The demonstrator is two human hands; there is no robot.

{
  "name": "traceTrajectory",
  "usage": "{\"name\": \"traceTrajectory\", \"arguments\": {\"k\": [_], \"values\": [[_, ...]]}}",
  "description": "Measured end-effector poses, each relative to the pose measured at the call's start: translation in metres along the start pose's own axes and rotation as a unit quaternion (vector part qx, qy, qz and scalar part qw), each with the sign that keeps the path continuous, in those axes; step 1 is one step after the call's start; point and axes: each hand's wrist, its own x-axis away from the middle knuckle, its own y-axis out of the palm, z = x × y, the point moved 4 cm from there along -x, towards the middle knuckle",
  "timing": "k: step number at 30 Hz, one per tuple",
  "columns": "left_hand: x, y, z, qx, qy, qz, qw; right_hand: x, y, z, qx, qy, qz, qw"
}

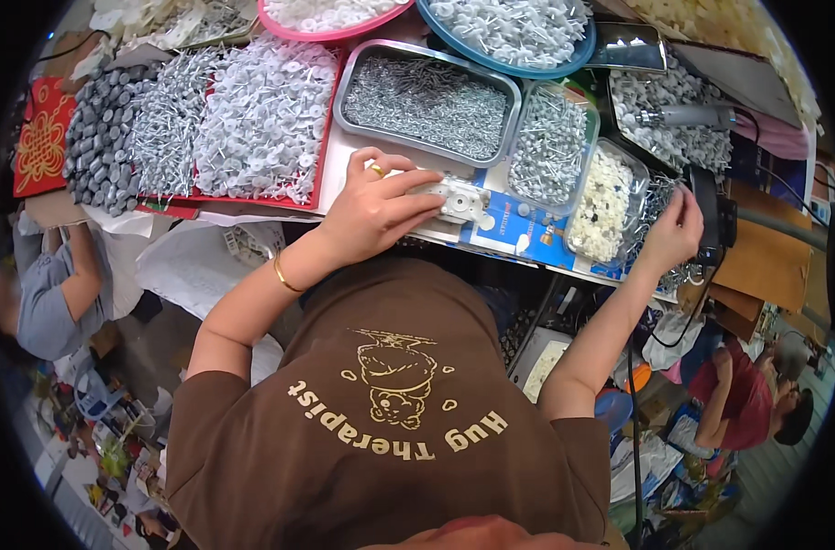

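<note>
Small assembly workshop. Crowded surface (362, 151) set with sorted hardware: metal tray of screws (426, 101) beyond the left grip (376, 211); red tray of white plastic caps (261, 110) and grey plugs (101, 137) to its left; clear tub of white pieces (602, 206) beside the right grip (674, 234); basins of white fasteners (514, 27) farther off. Seated co-workers (50, 293) at both sides.

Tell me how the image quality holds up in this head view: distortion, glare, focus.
Head view: strong fisheye bending, the table edge curves and black corners ring the picture; even bright light, with glare on the metal tray and the heaped screws; left hand on the white plastic part is sharp, right hand slightly softer; people near the rim are smeared and small.
</note>
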Motion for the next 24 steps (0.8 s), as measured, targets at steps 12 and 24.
{"name": "traceTrajectory", "arguments": {"k": [12, 24], "values": [[-0.001, 0.008, 0.011, -0.040, 0.022, 0.032, 0.998, -0.007, -0.043, -0.085, -0.373, 0.184, -0.020, 0.909], [-0.006, 0.014, 0.022, -0.042, -0.054, 0.015, 0.998, 0.076, -0.013, -0.170, -0.497, 0.138, -0.360, 0.777]]}}
